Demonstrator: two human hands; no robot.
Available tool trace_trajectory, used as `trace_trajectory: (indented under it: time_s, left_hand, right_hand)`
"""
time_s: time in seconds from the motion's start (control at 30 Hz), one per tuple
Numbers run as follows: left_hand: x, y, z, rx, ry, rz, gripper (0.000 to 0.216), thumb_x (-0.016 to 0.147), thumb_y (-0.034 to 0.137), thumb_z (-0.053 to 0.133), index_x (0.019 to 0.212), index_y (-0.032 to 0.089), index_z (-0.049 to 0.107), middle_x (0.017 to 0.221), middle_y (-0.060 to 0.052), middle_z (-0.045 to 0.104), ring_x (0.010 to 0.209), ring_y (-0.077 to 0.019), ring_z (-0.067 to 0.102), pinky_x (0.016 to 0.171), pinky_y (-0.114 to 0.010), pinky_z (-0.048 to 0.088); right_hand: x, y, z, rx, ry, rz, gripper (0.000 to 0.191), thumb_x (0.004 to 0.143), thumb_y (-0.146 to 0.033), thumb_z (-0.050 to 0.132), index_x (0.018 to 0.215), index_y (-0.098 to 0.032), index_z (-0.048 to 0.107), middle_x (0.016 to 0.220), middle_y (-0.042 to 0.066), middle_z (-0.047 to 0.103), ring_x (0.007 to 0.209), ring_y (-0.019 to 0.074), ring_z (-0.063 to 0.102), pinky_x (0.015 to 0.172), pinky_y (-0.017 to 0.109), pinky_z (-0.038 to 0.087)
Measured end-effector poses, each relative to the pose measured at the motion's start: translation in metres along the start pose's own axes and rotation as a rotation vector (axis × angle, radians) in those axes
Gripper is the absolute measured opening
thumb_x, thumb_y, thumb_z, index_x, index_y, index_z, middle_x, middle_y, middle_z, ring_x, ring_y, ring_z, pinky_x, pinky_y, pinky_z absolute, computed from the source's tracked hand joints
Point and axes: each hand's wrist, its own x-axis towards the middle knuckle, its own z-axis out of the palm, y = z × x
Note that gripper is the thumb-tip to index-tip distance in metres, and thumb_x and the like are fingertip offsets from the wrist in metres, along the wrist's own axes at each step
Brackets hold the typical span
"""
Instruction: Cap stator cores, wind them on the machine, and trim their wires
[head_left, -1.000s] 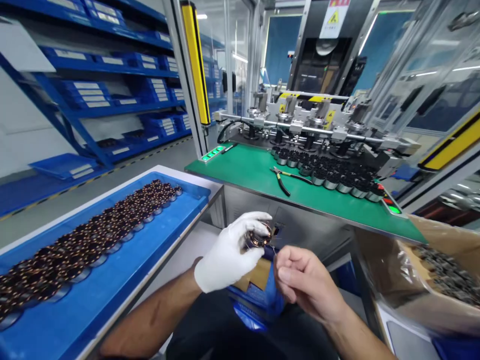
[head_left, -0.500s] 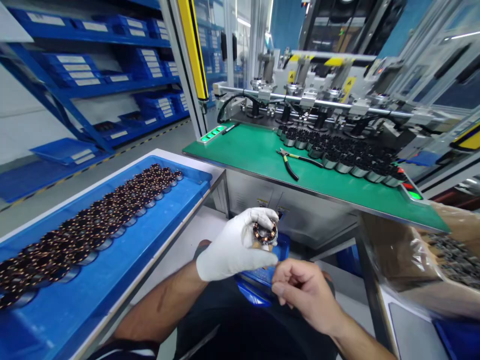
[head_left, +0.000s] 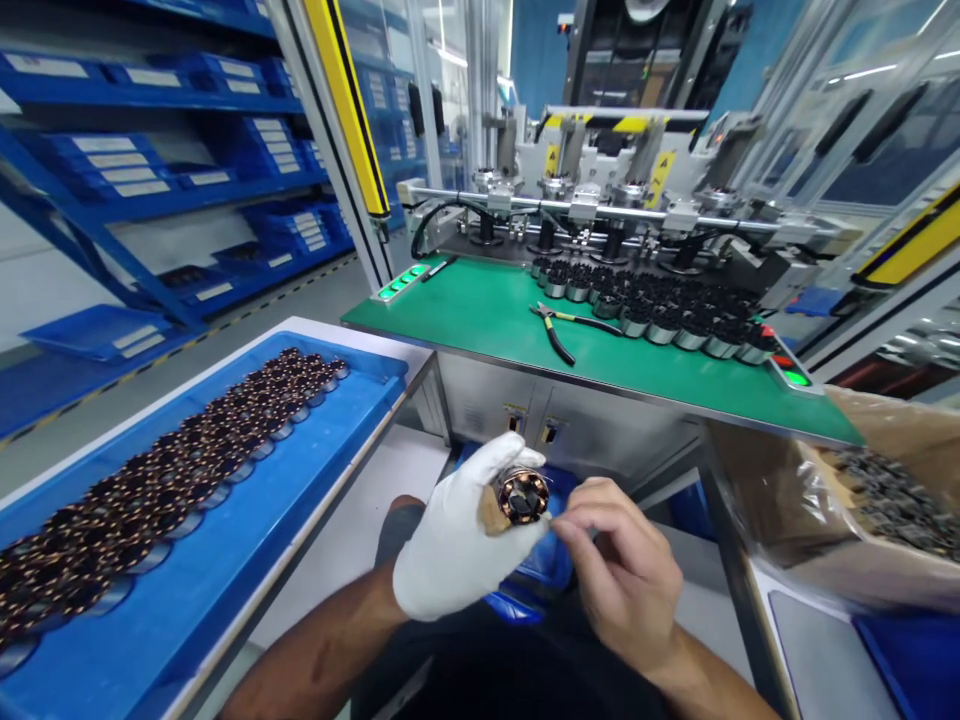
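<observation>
A ring-shaped motor stator point(head_left: 523, 496) with copper windings is in the fingers of my left hand point(head_left: 450, 545), which wears a white glove. The wound face of the stator is turned up towards me, over the gap between the tables. Just right of it, my bare right hand point(head_left: 630, 575) is closed, thumb and forefinger pinched together beside the stator's lower edge and the gloved thumb. What the pinch holds, if anything, is too small to make out.
To the left, a blue tray point(head_left: 247, 545) carries rows of wound stators point(head_left: 187, 455). On the green bench point(head_left: 465, 325) lie cutting pliers point(head_left: 558, 343) beside many black-topped stator cores point(head_left: 664, 312). Behind stands a machine with a rail. A cardboard box point(head_left: 795, 500) of small grey parts sits right.
The stator has turned so its wound face shows more fully. My right hand has risen and come in close to it. The whole view has shifted slightly.
</observation>
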Motion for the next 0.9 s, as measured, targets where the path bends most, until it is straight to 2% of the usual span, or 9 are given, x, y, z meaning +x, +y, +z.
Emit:
trace_trajectory:
  time_s: [0.17,0.37,0.5,0.6,0.63,0.7,0.8,0.83,0.9]
  left_hand:
    - [-0.003,0.006,0.004,-0.113,0.016,-0.067,0.072,0.074,0.017,0.076,0.135,0.024,0.04,0.114,-0.004,0.072,0.099,-0.0152,0.071,0.088,-0.025,0.059]
    - [-0.002,0.01,0.004,0.198,-0.081,-0.041,0.054,0.076,0.017,0.067,0.127,0.018,0.05,0.114,-0.01,0.072,0.101,-0.0214,0.071,0.097,-0.038,0.057]
    - [-0.009,0.004,0.005,0.237,-0.031,-0.041,0.059,0.077,0.019,0.067,0.132,0.02,0.046,0.115,-0.009,0.071,0.102,-0.0204,0.07,0.098,-0.037,0.056]
    - [-0.008,0.005,0.002,0.21,-0.078,-0.057,0.063,0.075,0.016,0.067,0.134,0.021,0.045,0.114,-0.006,0.072,0.101,-0.0196,0.071,0.097,-0.035,0.057]
    - [-0.007,0.007,0.001,0.198,-0.112,-0.065,0.065,0.073,0.015,0.067,0.135,0.021,0.045,0.114,-0.006,0.072,0.101,-0.0201,0.071,0.097,-0.035,0.057]
    - [-0.006,0.01,-0.002,0.169,-0.176,-0.086,0.07,0.071,0.014,0.067,0.136,0.021,0.044,0.114,-0.007,0.072,0.101,-0.0217,0.071,0.094,-0.035,0.059]
    - [-0.006,0.013,-0.003,0.174,-0.228,-0.125,0.069,0.07,0.013,0.069,0.135,0.023,0.048,0.116,-0.009,0.071,0.102,-0.0246,0.071,0.091,-0.036,0.06]
    - [-0.008,0.013,-0.003,0.184,-0.231,-0.131,0.067,0.07,0.014,0.069,0.134,0.023,0.05,0.117,-0.009,0.071,0.102,-0.0251,0.071,0.092,-0.037,0.06]
    - [-0.011,0.01,-0.004,0.193,-0.212,-0.119,0.062,0.073,0.016,0.069,0.132,0.024,0.052,0.116,-0.007,0.072,0.102,-0.0243,0.071,0.095,-0.04,0.058]
  right_hand:
    - [-0.001,0.003,0.002,0.159,-0.011,0.309,0.016,0.092,-0.017,0.059,0.077,-0.019,0.058,0.075,-0.001,0.056,0.07,0.0107,0.054,0.065,0.023,0.043]
    - [0.01,0.004,0.006,0.497,-0.059,0.555,0.023,0.081,-0.035,0.074,0.079,-0.019,0.057,0.081,0.0,0.053,0.075,0.013,0.052,0.067,0.023,0.044]
    - [0.0,0.008,0.017,0.59,0.136,0.713,0.034,0.09,-0.043,0.062,0.068,-0.019,0.051,0.071,-0.001,0.049,0.067,0.0123,0.048,0.062,0.024,0.043]
    - [0.0,0.008,0.009,0.432,0.154,0.573,0.019,0.089,-0.035,0.065,0.08,-0.019,0.059,0.085,0.002,0.058,0.078,0.0144,0.056,0.072,0.026,0.047]
    - [0.004,0.007,0.003,0.354,0.1,0.477,0.013,0.086,-0.032,0.069,0.088,-0.02,0.063,0.097,0.005,0.06,0.09,0.0169,0.059,0.081,0.029,0.049]
    - [0.016,0.002,-0.008,0.233,-0.09,0.319,0.026,0.079,-0.025,0.076,0.103,-0.023,0.067,0.122,0.01,0.058,0.115,0.0233,0.055,0.097,0.037,0.046]
    - [0.032,-0.004,-0.015,0.245,-0.321,0.327,0.016,0.077,-0.024,0.078,0.092,-0.022,0.074,0.13,0.01,0.059,0.118,0.0251,0.057,0.099,0.04,0.046]
    - [0.034,-0.004,-0.014,0.287,-0.28,0.376,0.007,0.079,-0.025,0.076,0.083,-0.021,0.073,0.123,0.009,0.063,0.111,0.0234,0.06,0.095,0.038,0.048]
    - [0.032,-0.002,-0.006,0.358,-0.045,0.463,0.015,0.082,-0.026,0.072,0.07,-0.019,0.069,0.104,0.007,0.068,0.097,0.0193,0.063,0.085,0.034,0.05]
